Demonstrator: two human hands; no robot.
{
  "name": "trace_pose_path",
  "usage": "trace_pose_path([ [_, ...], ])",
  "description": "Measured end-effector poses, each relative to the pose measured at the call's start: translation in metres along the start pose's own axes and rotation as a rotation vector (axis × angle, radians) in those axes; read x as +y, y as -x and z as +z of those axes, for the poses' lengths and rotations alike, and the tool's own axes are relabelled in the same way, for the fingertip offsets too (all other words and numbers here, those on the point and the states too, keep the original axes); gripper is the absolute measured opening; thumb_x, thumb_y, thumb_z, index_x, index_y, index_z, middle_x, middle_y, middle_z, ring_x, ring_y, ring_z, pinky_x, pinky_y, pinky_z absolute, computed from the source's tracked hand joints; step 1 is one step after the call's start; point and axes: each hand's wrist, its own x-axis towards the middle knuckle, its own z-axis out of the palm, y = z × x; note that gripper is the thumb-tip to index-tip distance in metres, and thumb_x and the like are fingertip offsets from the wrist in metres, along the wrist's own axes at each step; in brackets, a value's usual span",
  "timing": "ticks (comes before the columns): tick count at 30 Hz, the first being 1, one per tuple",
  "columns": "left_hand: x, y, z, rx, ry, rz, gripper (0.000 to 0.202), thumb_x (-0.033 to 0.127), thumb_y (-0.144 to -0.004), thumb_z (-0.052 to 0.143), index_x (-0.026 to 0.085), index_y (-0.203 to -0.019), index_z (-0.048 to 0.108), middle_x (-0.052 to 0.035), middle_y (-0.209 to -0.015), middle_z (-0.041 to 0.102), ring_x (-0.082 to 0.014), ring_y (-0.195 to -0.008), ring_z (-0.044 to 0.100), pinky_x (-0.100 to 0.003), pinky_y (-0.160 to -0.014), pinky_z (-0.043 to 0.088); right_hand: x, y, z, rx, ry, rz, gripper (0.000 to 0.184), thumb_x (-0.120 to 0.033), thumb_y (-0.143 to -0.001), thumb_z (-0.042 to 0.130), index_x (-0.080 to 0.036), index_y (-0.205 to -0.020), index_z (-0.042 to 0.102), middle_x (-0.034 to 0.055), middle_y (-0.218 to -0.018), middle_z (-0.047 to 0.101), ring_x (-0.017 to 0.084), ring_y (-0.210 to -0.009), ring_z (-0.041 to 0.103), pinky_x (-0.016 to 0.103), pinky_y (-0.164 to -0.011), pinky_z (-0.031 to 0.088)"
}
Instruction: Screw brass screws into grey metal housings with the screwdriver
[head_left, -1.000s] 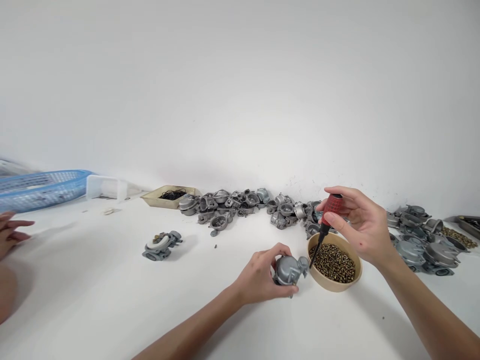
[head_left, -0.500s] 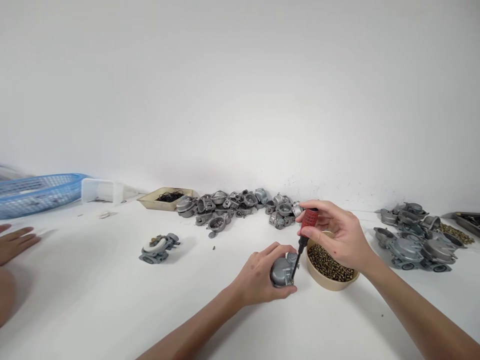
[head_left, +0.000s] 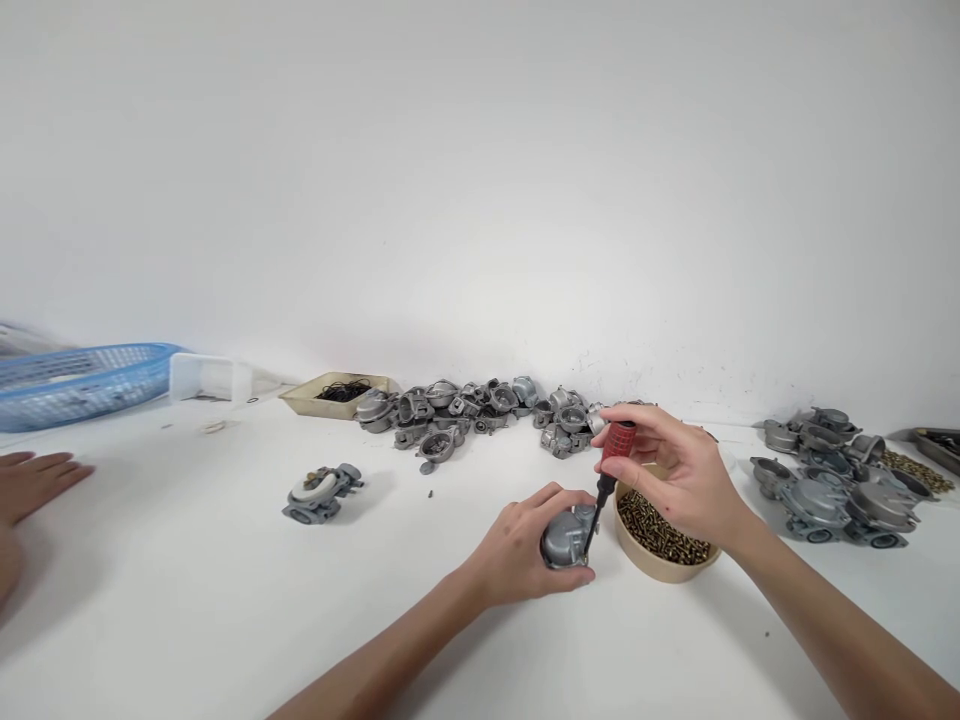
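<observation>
My left hand point(head_left: 517, 550) grips a grey cast-metal carburetor part point(head_left: 564, 538) resting on the white table. My right hand point(head_left: 686, 475) pinches the red handle of a small screwdriver point(head_left: 611, 458), whose dark shaft slants down with its tip on the top right of that part. Just right of the part stands a tan bowl point(head_left: 675, 570) full of small brass screws, partly covered by my right hand.
A heap of grey metal castings point(head_left: 480, 412) lines the wall, with more castings point(head_left: 832, 478) at the right. A single assembled part point(head_left: 322, 492) lies to the left. A tan tray point(head_left: 337, 393), a blue basket point(head_left: 82, 380) and another person's hand point(head_left: 34, 480) are at the left.
The screwdriver tip left the screw bowl and came down onto the metal part. My left hand turned the part upright and holds it in place. The other person's hand slid slightly right.
</observation>
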Motion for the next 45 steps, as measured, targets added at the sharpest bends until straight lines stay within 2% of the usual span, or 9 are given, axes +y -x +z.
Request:
trace_pose_path([
  [8, 0.002, 0.0, -0.001, -0.021, -0.009, -0.033, 0.059, 0.049, -0.078, 0.082, 0.031, -0.128, 0.057, -0.0025, -0.112, 0.067, -0.0236, -0.091, 0.068, -0.031, -0.078, 0.051, 0.001, -0.001, 0.0, -0.011, 0.021, 0.001, 0.036, -0.021, -0.097, 0.07, -0.031, -0.132, 0.068, 0.0031, -0.105, 0.076, 0.02, -0.09, 0.074, 0.034, -0.077, 0.067],
  [14, 0.005, -0.001, -0.002, -0.029, -0.019, -0.06, 0.059, 0.041, -0.075, 0.085, 0.031, -0.125, 0.056, -0.0012, -0.112, 0.067, -0.0235, -0.091, 0.068, -0.032, -0.08, 0.051, 0.001, 0.0, -0.001, -0.04, 0.042, 0.023, 0.039, -0.02, -0.099, 0.066, -0.032, -0.136, 0.066, 0.0029, -0.106, 0.075, 0.02, -0.093, 0.073, 0.035, -0.078, 0.067],
  [18, 0.008, 0.001, -0.002, -0.044, -0.06, -0.086, 0.064, 0.039, -0.074, 0.086, 0.032, -0.128, 0.053, -0.0008, -0.121, 0.069, -0.0248, -0.094, 0.07, -0.032, -0.082, 0.052, 0.001, 0.0, -0.002, -0.065, 0.035, 0.002, 0.042, -0.018, -0.1, 0.065, -0.033, -0.139, 0.064, 0.0028, -0.107, 0.075, 0.02, -0.095, 0.074, 0.035, -0.079, 0.067],
  [20, 0.01, 0.001, -0.001, -0.05, -0.098, -0.101, 0.067, 0.039, -0.072, 0.087, 0.033, -0.129, 0.051, -0.0003, -0.122, 0.07, -0.0257, -0.093, 0.071, -0.034, -0.083, 0.052, -0.001, 0.0, -0.004, -0.091, 0.014, -0.032, 0.045, -0.017, -0.101, 0.062, -0.035, -0.143, 0.062, 0.003, -0.111, 0.075, 0.02, -0.096, 0.074, 0.036, -0.081, 0.067],
  [25, 0.009, 0.002, 0.002, -0.063, -0.16, -0.125, 0.072, 0.041, -0.071, 0.088, 0.034, -0.131, 0.05, 0.0018, -0.105, 0.073, -0.0269, -0.085, 0.073, -0.037, -0.086, 0.053, -0.007, 0.002, -0.005, -0.229, -0.08, -0.053, 0.057, -0.01, -0.104, 0.051, -0.04, -0.152, 0.052, 0.0033, -0.133, 0.07, 0.021, -0.114, 0.072, 0.039, -0.092, 0.067],
  [31, 0.005, 0.003, 0.005, -0.048, -0.187, -0.114, 0.075, 0.046, -0.073, 0.085, 0.034, -0.136, 0.046, 0.0, -0.112, 0.074, -0.0274, -0.085, 0.074, -0.038, -0.086, 0.055, -0.001, 0.001, 0.003, -0.117, 0.021, -0.054, 0.053, -0.013, -0.101, 0.063, -0.042, -0.145, 0.059, 0.0003, -0.114, 0.073, 0.018, -0.099, 0.071, 0.035, -0.086, 0.066],
  [35, 0.007, 0.002, 0.005, -0.048, -0.187, -0.133, 0.072, 0.045, -0.074, 0.081, 0.034, -0.136, 0.046, 0.0014, -0.106, 0.075, -0.0275, -0.082, 0.074, -0.037, -0.083, 0.055, -0.002, 0.002, 0.005, -0.085, 0.021, -0.117, 0.047, -0.016, -0.097, 0.072, -0.038, -0.139, 0.064, 0.0009, -0.105, 0.069, 0.017, -0.092, 0.068, 0.034, -0.084, 0.066],
  [41, 0.005, 0.003, 0.006, -0.055, -0.196, -0.145, 0.073, 0.043, -0.074, 0.079, 0.033, -0.138, 0.045, 0.0, -0.105, 0.075, -0.0307, -0.088, 0.075, -0.041, -0.085, 0.056, -0.007, 0.003, 0.005, -0.208, -0.095, -0.049, 0.057, -0.009, -0.101, 0.054, -0.036, -0.151, 0.052, 0.0055, -0.129, 0.067, 0.021, -0.112, 0.069, 0.04, -0.094, 0.065],
  [45, 0.004, 0.004, 0.008, -0.04, -0.185, -0.142, 0.07, 0.043, -0.074, 0.079, 0.033, -0.136, 0.046, 0.0013, -0.101, 0.075, -0.0292, -0.085, 0.074, -0.04, -0.084, 0.055, -0.002, 0.002, 0.008, -0.102, 0.02, -0.091, 0.053, -0.015, -0.098, 0.07, -0.039, -0.145, 0.06, 0.0018, -0.105, 0.068, 0.018, -0.093, 0.067, 0.036, -0.085, 0.066],
])
